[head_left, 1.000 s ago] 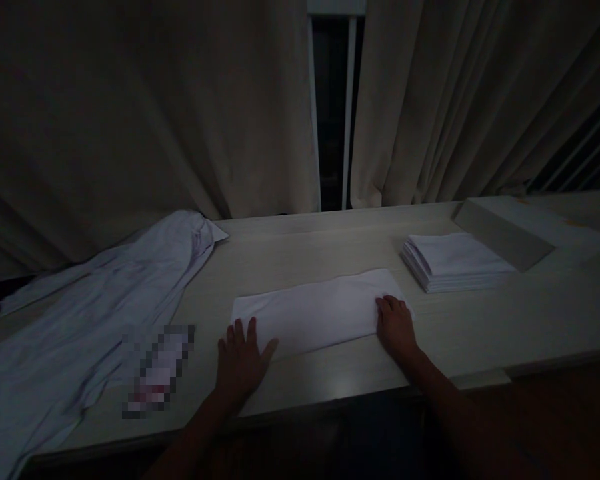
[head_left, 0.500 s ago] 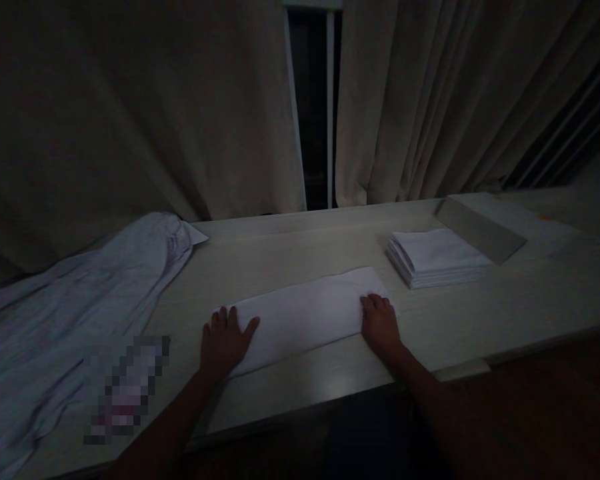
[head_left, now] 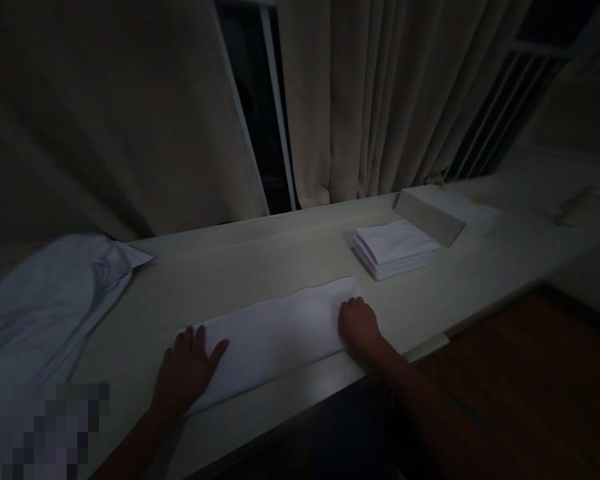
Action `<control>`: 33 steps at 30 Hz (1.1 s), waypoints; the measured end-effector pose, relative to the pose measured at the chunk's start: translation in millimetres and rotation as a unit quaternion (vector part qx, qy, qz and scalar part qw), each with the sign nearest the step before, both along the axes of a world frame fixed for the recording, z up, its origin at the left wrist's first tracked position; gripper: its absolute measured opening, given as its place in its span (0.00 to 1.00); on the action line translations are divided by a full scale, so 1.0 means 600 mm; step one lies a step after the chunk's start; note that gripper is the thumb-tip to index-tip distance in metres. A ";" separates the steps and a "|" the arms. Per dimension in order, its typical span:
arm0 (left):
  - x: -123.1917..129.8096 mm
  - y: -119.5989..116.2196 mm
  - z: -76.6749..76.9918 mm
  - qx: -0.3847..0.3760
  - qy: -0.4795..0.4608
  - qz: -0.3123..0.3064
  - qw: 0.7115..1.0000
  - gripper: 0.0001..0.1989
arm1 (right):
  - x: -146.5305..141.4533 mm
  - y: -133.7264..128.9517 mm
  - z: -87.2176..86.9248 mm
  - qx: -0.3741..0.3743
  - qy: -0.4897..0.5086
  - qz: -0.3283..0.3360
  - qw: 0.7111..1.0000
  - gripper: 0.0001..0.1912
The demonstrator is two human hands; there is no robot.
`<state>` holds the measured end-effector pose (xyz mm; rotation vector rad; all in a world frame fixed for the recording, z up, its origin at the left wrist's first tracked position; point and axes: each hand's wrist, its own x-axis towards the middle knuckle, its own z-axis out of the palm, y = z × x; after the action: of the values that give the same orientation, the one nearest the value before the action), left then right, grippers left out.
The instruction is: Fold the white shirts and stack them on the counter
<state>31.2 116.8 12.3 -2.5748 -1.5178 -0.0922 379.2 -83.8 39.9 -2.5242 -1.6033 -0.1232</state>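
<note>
A white cloth [head_left: 280,337], folded into a long strip, lies flat on the pale table [head_left: 240,283] in front of me. My left hand [head_left: 186,367] rests on its left end, fingers spread. At the right end, my right hand [head_left: 359,325] has its fingers curled in and closed at the cloth's edge. Just beyond that hand is a neat stack of folded white cloths [head_left: 397,248]. The room is dim, so fine detail of the fabric is lost.
A heap of loose white cloth [head_left: 50,300] covers the table's left side. Behind the stack stands an open box or folder [head_left: 430,217] with a grey side. Long curtains [head_left: 130,120] hang along the back edge. A blurred pixelated patch fills the lower left corner.
My view has turned to the right, so everything sits further left. The right hand's fingers, flatter on the cloth before, are now curled in at its right end. My left hand stays spread.
</note>
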 end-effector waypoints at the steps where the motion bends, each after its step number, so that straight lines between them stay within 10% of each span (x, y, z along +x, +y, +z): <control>1: 0.000 0.004 -0.003 0.003 0.004 -0.004 1.000 0.41 | 0.006 -0.002 0.000 0.008 -0.002 -0.001 1.000 0.14; 11: 0.000 -0.002 -0.003 0.029 0.003 0.012 1.000 0.43 | 0.063 0.045 -0.056 0.024 0.044 0.031 0.998 0.42; 23: -0.003 -0.006 0.007 0.036 0.012 0.026 0.999 0.45 | 0.067 0.042 -0.062 0.017 0.056 0.033 0.998 0.45; 29: 0.138 -0.081 0.055 0.043 -0.020 -0.167 0.985 0.31 | 0.065 0.041 -0.060 0.019 0.050 0.032 0.998 0.43; 33: 0.257 -0.151 0.039 -0.036 -0.078 -0.278 0.957 0.32 | 0.066 0.041 -0.059 0.025 0.045 0.035 0.998 0.43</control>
<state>185.2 25.9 35.9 -3.0378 -0.7966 -0.3133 418.7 -59.3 4.7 -2.3979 -1.6294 -0.0396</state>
